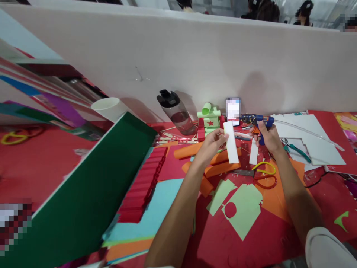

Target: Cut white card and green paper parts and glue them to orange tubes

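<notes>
Between the thumb and fingers of my left hand [214, 144] is a white strip [231, 143], held nearly upright. My right hand [269, 138] is wrapped round a blue glue gun [262, 123], whose nozzle points left toward the strip's top. A long clear glue stick [309, 134] sticks out from the gun's back. Below the gun, another white strip [253, 150] lies near my right fingers. Scissors with yellow and orange handles [264, 168] rest under my hands, beside rolled orange tubes [220, 169]. A small green paper model with a red star [209, 121] stands beyond my left hand.
A dark water bottle [180, 115] and a phone [233, 109] stand by the white partition [195, 56]. Green paper scraps [245, 219] lie in front. Teal-handled pliers [299, 152] are at right. A large green board [92, 193] leans at left, beside folded red paper [142, 186].
</notes>
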The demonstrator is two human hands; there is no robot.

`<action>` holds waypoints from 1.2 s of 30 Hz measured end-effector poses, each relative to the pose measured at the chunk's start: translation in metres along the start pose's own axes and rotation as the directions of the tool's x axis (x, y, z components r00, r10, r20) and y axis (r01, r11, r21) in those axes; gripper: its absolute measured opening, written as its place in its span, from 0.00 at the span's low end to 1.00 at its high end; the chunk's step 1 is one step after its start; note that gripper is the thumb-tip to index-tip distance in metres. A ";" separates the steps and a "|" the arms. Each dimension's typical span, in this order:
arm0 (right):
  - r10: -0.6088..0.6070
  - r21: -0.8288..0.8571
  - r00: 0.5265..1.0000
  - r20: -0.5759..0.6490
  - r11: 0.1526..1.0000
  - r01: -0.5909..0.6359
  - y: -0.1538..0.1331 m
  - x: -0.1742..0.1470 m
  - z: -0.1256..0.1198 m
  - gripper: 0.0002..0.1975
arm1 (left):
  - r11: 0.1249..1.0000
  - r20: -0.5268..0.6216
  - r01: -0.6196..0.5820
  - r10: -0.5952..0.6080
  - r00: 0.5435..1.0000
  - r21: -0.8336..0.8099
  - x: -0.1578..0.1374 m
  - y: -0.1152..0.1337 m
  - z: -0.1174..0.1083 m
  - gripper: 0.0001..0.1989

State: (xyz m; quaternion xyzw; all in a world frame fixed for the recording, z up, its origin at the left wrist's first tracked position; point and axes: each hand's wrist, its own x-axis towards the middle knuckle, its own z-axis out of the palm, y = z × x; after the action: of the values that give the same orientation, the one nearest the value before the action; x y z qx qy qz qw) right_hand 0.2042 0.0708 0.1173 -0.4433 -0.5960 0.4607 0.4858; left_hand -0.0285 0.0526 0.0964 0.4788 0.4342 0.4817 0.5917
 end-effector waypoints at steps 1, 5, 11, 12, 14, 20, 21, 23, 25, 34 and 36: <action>0.005 -0.008 1.000 -0.007 1.000 -0.005 0.000 0.000 -0.001 0.31 | 1.000 -0.005 0.001 -0.001 1.000 0.000 0.000 0.000 0.000 0.21; 0.037 -0.079 0.999 -0.032 0.996 -0.039 -0.001 0.000 -0.005 0.32 | 1.000 -0.015 -0.001 0.000 1.000 -0.008 -0.001 0.003 0.000 0.21; 0.025 -0.181 0.999 -0.032 0.983 -0.031 0.001 0.000 -0.006 0.35 | 1.000 -0.016 0.012 -0.012 1.000 -0.023 -0.004 0.007 0.003 0.21; 0.021 -0.183 0.999 -0.035 0.983 -0.027 0.002 0.000 -0.005 0.35 | 1.000 -0.015 0.010 -0.011 1.000 -0.024 -0.005 0.008 0.003 0.21; 0.015 -0.181 0.999 -0.040 0.983 -0.022 0.003 0.000 -0.005 0.35 | 1.000 -0.010 0.005 -0.005 1.000 -0.028 -0.005 0.008 0.003 0.22; 0.017 -0.180 0.999 -0.044 0.983 -0.025 0.003 0.001 -0.006 0.36 | 1.000 0.001 -0.013 0.013 1.000 -0.028 -0.004 0.007 0.002 0.22; 0.018 -0.182 0.999 -0.039 0.983 -0.025 0.002 0.001 -0.006 0.36 | 1.000 0.003 -0.016 0.016 1.000 -0.026 -0.004 0.006 0.002 0.21; 0.021 -0.190 0.999 -0.025 0.982 -0.025 0.001 0.000 -0.007 0.36 | 1.000 0.001 -0.019 0.019 1.000 -0.021 -0.004 0.006 0.001 0.21; 0.029 -0.197 1.000 -0.006 0.980 -0.030 -0.001 -0.001 -0.008 0.36 | 1.000 -0.006 -0.015 0.015 1.000 -0.015 -0.004 0.006 0.001 0.21; 0.054 -0.182 0.999 -0.003 0.982 -0.053 -0.004 -0.001 -0.009 0.36 | 1.000 0.006 -0.006 0.007 1.000 -0.021 -0.004 0.007 0.001 0.22; 0.047 -0.165 0.999 -0.022 0.985 -0.050 -0.003 0.000 -0.008 0.36 | 1.000 0.017 0.000 0.001 1.000 -0.030 -0.004 0.006 0.001 0.22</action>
State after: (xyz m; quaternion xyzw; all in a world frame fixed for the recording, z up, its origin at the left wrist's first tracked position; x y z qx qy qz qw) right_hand 0.2121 0.0708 0.1210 -0.5005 -0.6170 0.4172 0.4412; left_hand -0.0291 0.0495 0.1027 0.4742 0.4216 0.4843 0.6024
